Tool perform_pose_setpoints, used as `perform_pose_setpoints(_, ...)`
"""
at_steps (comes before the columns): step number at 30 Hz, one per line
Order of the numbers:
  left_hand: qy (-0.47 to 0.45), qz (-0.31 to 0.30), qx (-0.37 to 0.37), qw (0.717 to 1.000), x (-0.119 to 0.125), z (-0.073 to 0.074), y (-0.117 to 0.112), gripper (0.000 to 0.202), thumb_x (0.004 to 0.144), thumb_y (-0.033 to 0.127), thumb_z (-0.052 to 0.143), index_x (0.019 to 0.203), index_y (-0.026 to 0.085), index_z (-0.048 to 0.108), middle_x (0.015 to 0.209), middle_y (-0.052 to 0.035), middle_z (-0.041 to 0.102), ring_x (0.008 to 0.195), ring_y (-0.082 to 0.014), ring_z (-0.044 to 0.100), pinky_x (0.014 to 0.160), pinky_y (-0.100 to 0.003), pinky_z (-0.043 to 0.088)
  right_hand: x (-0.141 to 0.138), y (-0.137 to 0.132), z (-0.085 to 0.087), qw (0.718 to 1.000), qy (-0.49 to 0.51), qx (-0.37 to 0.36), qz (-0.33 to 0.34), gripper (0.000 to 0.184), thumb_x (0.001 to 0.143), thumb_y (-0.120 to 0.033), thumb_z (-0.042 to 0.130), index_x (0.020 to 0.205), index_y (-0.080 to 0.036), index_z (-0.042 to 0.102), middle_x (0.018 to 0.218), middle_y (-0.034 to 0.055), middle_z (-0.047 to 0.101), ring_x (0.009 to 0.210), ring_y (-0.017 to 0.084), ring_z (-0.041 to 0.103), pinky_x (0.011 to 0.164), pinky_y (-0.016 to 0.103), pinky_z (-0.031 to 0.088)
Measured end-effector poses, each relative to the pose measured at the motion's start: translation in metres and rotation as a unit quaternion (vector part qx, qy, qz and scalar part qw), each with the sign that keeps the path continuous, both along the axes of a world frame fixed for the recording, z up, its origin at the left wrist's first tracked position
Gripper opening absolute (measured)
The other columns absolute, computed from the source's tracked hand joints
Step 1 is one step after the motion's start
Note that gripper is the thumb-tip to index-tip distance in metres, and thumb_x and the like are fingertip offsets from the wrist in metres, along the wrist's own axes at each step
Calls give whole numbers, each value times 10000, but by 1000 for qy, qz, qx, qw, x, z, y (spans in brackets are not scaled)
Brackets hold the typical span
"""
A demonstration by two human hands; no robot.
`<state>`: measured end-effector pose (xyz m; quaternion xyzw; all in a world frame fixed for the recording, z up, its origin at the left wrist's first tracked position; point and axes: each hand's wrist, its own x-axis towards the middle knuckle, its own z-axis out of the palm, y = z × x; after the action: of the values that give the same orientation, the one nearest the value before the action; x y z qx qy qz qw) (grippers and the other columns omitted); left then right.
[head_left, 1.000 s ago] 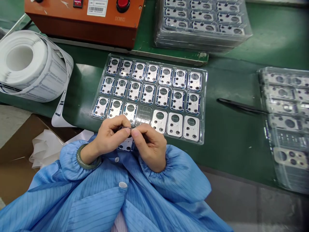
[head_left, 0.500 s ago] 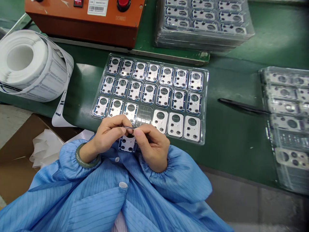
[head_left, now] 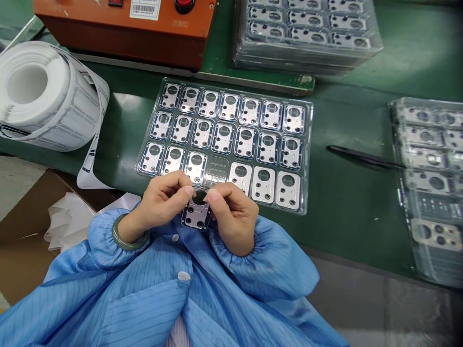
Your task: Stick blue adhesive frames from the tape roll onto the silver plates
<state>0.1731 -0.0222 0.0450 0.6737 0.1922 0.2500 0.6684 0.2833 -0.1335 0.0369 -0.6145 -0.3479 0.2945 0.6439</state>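
Note:
Between my two hands is a silver metal plate [head_left: 196, 215] with a blue edge, one large round hole and several small dark holes. My left hand [head_left: 167, 200] pinches its upper left corner between thumb and fingers. At the upper right corner my right hand [head_left: 233, 212] is closed on it the same way. Just beyond my hands lies a clear plastic tray [head_left: 309, 144] with rows of similar plates. One pocket [head_left: 216, 169] in its front row holds no plate. The plates left of that pocket have blue edges; those right of it look plain silver.
A roll of white labels [head_left: 54, 96] stands at the left, its strip hanging over the edge above a cardboard box [head_left: 21, 255]. Behind are an orange machine [head_left: 123, 41] and stacked trays [head_left: 289, 60]. Black tweezers [head_left: 361, 156] lie near another tray stack [head_left: 432, 202] at right.
The plate in my hands has come slightly right and tilted so more of its face shows. My fingertips have moved from close together at its top to apart at its two upper corners.

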Motion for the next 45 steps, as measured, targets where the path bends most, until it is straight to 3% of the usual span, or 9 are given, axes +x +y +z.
perform_pose_setpoints(6, -12, 82, 4, 997, -1, -8, -4, 252, 867, 344, 591, 685, 170, 576, 526, 44, 500, 385, -44, 410, 357, -156, 337, 2, -1, 2, 999, -7, -10, 48, 312, 927, -430, 476, 731, -199, 551, 602, -29, 502, 486, 89, 428, 456, 237, 361)
perform_pose_setpoints(12, -46, 163, 25, 985, 0, -14, -8, 229, 863, 288, 609, 668, 172, 583, 526, 56, 498, 376, -32, 408, 359, -149, 327, 2, 0, 5, 996, -2, -39, 81, 197, 904, -338, 530, 762, -202, 533, 559, -55, 451, 446, 77, 413, 414, 223, 324)
perform_pose_setpoints(15, -47, 205, 38, 977, 2, -15, -9, 242, 860, 320, 616, 667, 179, 577, 507, 59, 488, 385, -44, 414, 377, -165, 345, 4, 0, 6, 996, 2, -48, 80, 201, 909, -360, 529, 790, -201, 562, 565, -50, 478, 449, 77, 429, 418, 221, 348)
perform_pose_setpoints(19, -48, 275, 28, 960, 5, -17, -11, 258, 874, 373, 593, 693, 192, 564, 492, 65, 487, 386, -55, 430, 378, -178, 356, 9, -2, 8, 990, 20, -35, 133, 208, 904, -379, 527, 856, -189, 598, 628, -18, 569, 492, 87, 491, 432, 219, 390)
perform_pose_setpoints(23, -25, 283, 0, 959, 5, -16, -14, 238, 896, 391, 566, 750, 203, 561, 477, 81, 481, 330, -41, 396, 311, -166, 291, 12, -5, 9, 987, 8, -53, 150, 137, 869, -316, 553, 844, -185, 586, 664, -1, 599, 524, 98, 526, 459, 228, 425)
perform_pose_setpoints(28, -32, 277, 17, 960, 6, -14, -15, 230, 902, 376, 565, 752, 202, 561, 469, 84, 485, 335, -40, 427, 315, -154, 310, 10, -4, 8, 988, -1, -67, 138, 83, 832, -249, 541, 777, -187, 550, 607, -25, 568, 480, 82, 489, 444, 215, 398)
perform_pose_setpoints(34, -31, 284, 24, 958, 7, -14, -15, 244, 903, 383, 561, 744, 197, 559, 472, 83, 481, 333, -38, 419, 312, -156, 305, 10, -5, 6, 991, 30, -38, 124, 87, 846, -235, 521, 782, -187, 555, 630, -14, 607, 475, 81, 510, 425, 209, 393)
perform_pose_setpoints(40, 6, 249, 35, 968, 11, -8, -15, 250, 893, 375, 575, 735, 182, 555, 474, 74, 501, 369, -44, 466, 357, -150, 366, 5, -1, 4, 994, 80, -39, 58, 178, 859, -311, 604, 985, -198, 548, 582, -64, 564, 428, 73, 504, 411, 203, 418)
perform_pose_setpoints(45, 5, 213, -21, 977, 14, -5, -15, 217, 912, 391, 542, 875, 178, 570, 565, 51, 576, 430, -56, 528, 405, -153, 432, 6, 0, 8, 986, -58, -97, -120, 188, 857, -322, 607, 997, -199, 582, 616, -50, 588, 494, 98, 546, 507, 243, 488)
